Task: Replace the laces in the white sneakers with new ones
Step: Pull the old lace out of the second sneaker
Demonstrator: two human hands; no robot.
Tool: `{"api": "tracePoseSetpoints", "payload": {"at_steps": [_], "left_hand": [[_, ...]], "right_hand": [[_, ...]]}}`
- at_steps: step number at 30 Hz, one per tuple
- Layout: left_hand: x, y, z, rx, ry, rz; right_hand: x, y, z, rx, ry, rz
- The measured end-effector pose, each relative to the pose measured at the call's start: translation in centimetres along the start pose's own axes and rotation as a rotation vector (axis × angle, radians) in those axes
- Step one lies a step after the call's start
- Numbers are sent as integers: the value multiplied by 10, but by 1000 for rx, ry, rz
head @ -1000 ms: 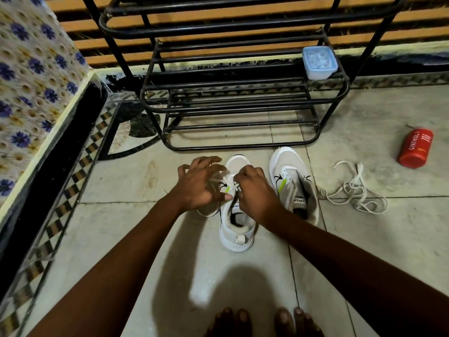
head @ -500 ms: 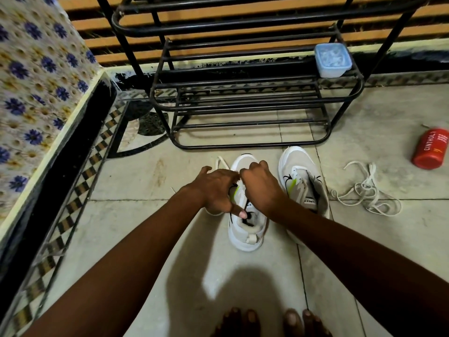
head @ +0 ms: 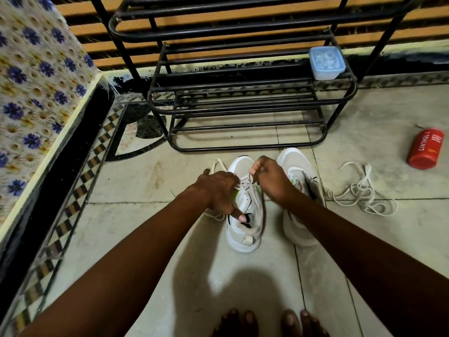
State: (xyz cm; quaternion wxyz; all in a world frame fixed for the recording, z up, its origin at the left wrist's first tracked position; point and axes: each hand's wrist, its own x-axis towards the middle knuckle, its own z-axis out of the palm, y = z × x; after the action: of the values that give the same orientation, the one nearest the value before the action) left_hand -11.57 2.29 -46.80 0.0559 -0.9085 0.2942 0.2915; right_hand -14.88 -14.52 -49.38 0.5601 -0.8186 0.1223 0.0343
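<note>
Left sneaker (head: 244, 215): my left hand (head: 218, 190) grips its side, thumb inside; my right hand (head: 272, 178) fingers pinch its lace (head: 249, 177). Loose lace (head: 359, 190) on floor (head: 136, 183).

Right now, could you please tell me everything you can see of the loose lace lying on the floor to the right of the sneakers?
The loose lace is a flat, off-white cord that looks like woven fabric. It lies in a tangled heap of loops on the tiled floor, right of the right-hand sneaker and short of the red can. One loop reaches toward the rack. No hand touches it, and only the floor bears it.
</note>
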Motion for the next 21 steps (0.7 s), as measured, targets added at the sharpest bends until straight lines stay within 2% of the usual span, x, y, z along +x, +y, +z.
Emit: {"api": "tracePoseSetpoints", "payload": {"at_steps": [2,4,6,10,12,13,15,16,17,18,21], "left_hand": [[1,-1,1,4,3,6],[1,-3,3,-7,8,12],[2,-5,6,-16,9,13],[4,-6,8,-24,12,12],[4,-5,7,-22,19,16],[3,-5,5,-19,21,18],[2,-4,3,-14,22,20],[1,-4,2,-9,20,20],[1,-2,2,0,16,21],[1,-1,1,14,13,22],[2,2,1,38,19,25]], "right_hand": [[3,-1,-14,-377,-152,-249],[5,0,-20,-610,-268,-395],[5,-3,-21,-698,-296,-398],[6,-14,-20,-926,-250,-340],[8,-23,-19,-759,-241,-219],[10,-27,-17,-523,-222,-83],[12,-31,-21,126,-183,285],[10,-32,-26,334,-181,439],[8,-30,-31,404,-190,494],[6,-29,-35,300,-205,446],[-6,-40,-40,-330,-321,115]]}}
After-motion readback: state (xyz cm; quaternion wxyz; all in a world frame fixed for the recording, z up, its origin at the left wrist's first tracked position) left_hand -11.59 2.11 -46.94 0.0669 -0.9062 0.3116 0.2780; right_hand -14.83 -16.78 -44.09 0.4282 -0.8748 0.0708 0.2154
